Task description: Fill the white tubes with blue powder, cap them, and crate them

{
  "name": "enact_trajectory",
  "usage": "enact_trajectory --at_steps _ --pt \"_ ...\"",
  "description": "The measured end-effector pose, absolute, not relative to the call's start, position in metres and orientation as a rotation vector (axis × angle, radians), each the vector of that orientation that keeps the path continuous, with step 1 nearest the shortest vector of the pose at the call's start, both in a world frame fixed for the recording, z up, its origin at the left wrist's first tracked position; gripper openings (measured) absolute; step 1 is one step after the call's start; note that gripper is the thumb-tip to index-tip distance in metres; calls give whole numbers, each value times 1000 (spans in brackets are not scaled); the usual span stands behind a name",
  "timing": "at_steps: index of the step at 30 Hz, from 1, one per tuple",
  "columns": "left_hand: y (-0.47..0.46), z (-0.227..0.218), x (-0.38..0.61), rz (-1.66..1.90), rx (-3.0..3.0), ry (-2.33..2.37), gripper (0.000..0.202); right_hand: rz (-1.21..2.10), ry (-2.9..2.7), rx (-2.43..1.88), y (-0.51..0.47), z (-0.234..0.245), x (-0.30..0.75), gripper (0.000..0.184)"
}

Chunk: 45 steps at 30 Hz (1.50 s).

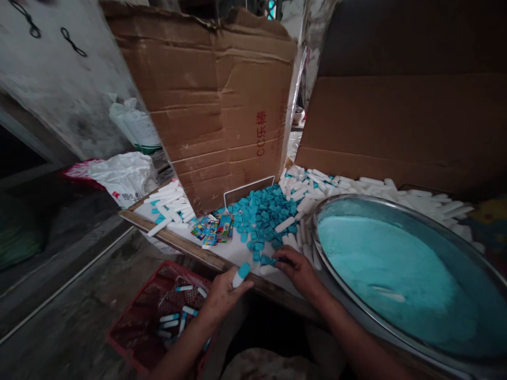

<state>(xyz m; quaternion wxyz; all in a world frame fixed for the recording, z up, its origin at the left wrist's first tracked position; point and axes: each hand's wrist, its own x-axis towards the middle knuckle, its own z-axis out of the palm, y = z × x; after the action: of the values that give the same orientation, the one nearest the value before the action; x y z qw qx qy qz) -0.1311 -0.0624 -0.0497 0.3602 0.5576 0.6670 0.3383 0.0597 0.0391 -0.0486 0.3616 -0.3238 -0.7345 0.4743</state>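
Note:
My left hand (pixel 224 296) is closed around a white plastic tube (pixel 237 279) with a blue cap on its upper end, held above the table's near edge. To its right, my right hand (pixel 298 270) reaches down to the tabletop, its fingertips pinching a blue cap (pixel 266 260). Just beyond the fingers spreads a heap of loose blue caps (pixel 263 210). White tubes (pixel 298 186) are piled behind and to the right of the caps. Small colourful printed packets (pixel 214 230) lie left of the heap.
A large metal basin (pixel 336 199) of pale blue powder stands at right, with a white tube in it. Below left is a red basket (pixel 137 303) holding several capped tubes. Cardboard sheets (pixel 206 105) rise behind the wood-edged table (pixel 178 240). White sacks (pixel 122 177) stand far left.

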Motion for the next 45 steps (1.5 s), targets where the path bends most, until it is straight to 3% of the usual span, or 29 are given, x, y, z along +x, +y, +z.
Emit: enact_trajectory --at_steps 8,14,17,30,33,37,40,45 --pt "-60 -44 -121 832 1484 1653 36 1343 -1748 -1026 24 -47 63 11" --pt "-61 -48 -129 840 1430 1765 32 703 -2303 -1379 59 -43 44 17" --pt "-62 -48 -131 839 1416 1774 33 535 -2484 -1484 74 -37 20 21" --pt "-60 -61 -137 862 1372 1790 34 557 -2536 -1325 73 -52 14 14" --pt "-60 -60 -135 840 1406 1790 35 688 -2359 -1263 69 -52 20 13" --pt "-61 -49 -133 725 1579 1804 30 1297 -1896 -1139 52 -40 31 5" --pt "-61 -40 -131 566 1717 1810 23 1685 -1695 -1053 31 -23 43 12" --pt "-63 -31 -120 282 1824 1838 17 1876 -1593 -1028 6 -8 54 18"
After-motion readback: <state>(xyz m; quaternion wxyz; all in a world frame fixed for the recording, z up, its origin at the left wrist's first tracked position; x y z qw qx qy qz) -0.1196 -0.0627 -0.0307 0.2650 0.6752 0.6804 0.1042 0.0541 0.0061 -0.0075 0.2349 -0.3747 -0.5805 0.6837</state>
